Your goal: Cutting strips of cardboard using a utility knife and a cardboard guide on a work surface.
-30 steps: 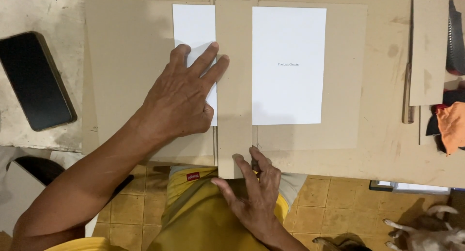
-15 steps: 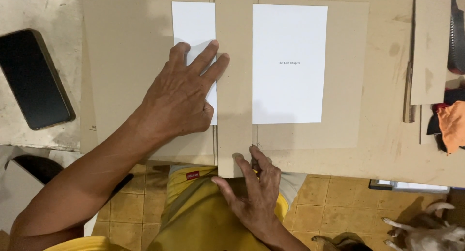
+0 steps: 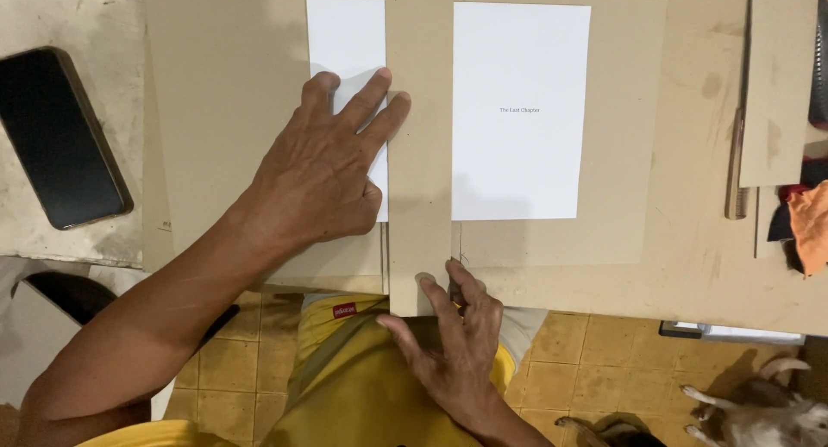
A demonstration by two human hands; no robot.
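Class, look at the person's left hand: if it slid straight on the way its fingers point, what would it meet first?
The left hand points up and right; its fingertips already touch the narrow cardboard strip, so probably that, then the right-hand white sheet.

A cardboard strip (image 3: 420, 154) lies down the middle of the counter (image 3: 690, 266), reaching its near edge, between two paper sheets: one sheet (image 3: 348, 59) to its left, the other sheet (image 3: 520, 111) to its right. The left hand (image 3: 323, 171) rests on the left sheet, fingertips on the strip. The right hand (image 3: 453, 335) touches the strip's near end. A phone (image 3: 56, 137) lies near the left edge, another cardboard piece (image 3: 780, 76) near the right edge.
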